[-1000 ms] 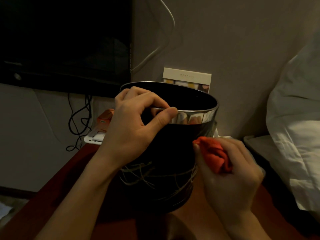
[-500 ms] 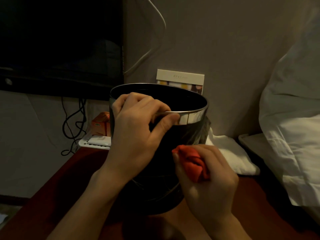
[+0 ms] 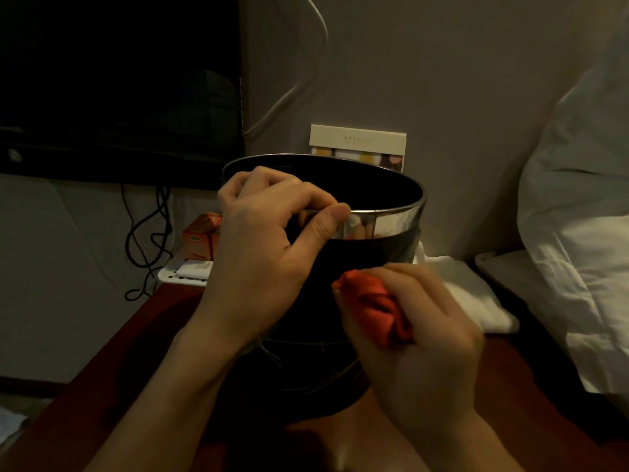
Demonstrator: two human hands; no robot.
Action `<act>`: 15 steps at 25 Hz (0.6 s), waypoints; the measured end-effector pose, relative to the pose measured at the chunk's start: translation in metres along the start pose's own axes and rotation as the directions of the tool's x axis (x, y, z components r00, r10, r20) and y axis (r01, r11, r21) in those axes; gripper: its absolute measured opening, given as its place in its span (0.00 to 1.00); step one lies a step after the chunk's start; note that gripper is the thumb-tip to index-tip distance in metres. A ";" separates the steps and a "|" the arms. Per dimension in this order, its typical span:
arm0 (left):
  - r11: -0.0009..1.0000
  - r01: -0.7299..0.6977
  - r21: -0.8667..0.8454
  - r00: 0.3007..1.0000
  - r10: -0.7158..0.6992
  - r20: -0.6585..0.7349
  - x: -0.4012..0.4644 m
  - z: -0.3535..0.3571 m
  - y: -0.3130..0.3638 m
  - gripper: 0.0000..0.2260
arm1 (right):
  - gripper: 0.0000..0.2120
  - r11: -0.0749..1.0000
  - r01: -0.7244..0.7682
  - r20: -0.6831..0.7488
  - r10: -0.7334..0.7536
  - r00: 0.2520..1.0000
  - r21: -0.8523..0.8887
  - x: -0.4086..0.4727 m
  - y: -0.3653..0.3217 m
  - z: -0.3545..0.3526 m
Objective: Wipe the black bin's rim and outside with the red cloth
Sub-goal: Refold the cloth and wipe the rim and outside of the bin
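Two hands work at one black bin on a dark red tabletop in a dim room. Far above and to the left of the left hand hangs a large dark screen, with black cables trailing down below it. Well to the right of the right hand lies white bedding, and a folded white towel sits just beyond that hand's knuckles. The bin stands upright between both hands, its wall faintly marked with thin pale lines and topped by a shiny metal rim band. Behind the bin, above the left hand's fingers, a pale card leans against the wall. The left hand grips the near-left part of the rim, fingers curled over the edge into the bin and the thumb pressed on the outside of the metal band. The right hand is closed around the bunched red cloth, pressing it to the bin's outer wall below the band, just right of the left wrist. Left of the left hand, a small orange box stands beside a white tray-like object at the table's far edge.
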State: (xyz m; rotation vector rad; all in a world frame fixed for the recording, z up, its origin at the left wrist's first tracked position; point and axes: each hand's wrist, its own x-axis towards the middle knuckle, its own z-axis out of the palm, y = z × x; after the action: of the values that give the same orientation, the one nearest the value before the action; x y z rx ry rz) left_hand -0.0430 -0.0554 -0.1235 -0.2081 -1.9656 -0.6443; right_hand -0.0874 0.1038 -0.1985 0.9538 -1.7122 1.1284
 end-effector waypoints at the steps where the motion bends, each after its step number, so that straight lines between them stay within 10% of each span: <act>1: 1.000 0.002 -0.001 1.000 -0.002 0.000 0.000 0.000 0.000 0.03 | 0.09 1.000 0.003 -0.019 -0.003 1.000 0.006 0.006 0.003 -0.004; 15: 0.996 0.020 -0.082 0.999 -0.018 0.030 0.003 -0.010 -0.005 0.04 | 0.11 0.998 -0.012 -0.139 0.002 0.990 -0.069 0.018 0.016 -0.014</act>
State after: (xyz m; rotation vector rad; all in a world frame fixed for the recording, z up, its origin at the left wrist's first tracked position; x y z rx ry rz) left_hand -0.0383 -0.0655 -0.1196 -0.2513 -1.9726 -0.7395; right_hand -0.1044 0.1194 -0.1836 0.8079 -1.6326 1.1063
